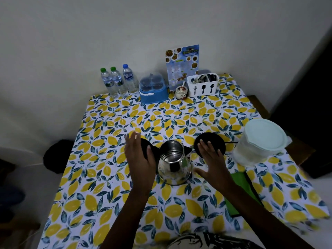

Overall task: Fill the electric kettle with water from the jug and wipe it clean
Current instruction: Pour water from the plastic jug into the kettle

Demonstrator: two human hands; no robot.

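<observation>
I saw the steel kettle [173,163] upright mid-counter [107,123], lid open, mouth up — spout away from me; my left hand [139,157] and right hand [213,163] flanked it, spread, empty.

Three water bottles [117,81], one steel kettle [174,163], one lidded jug [260,141], one kettle base [210,146], one green cloth [240,193], one cutlery caddy [203,85], two hands [140,159].
</observation>
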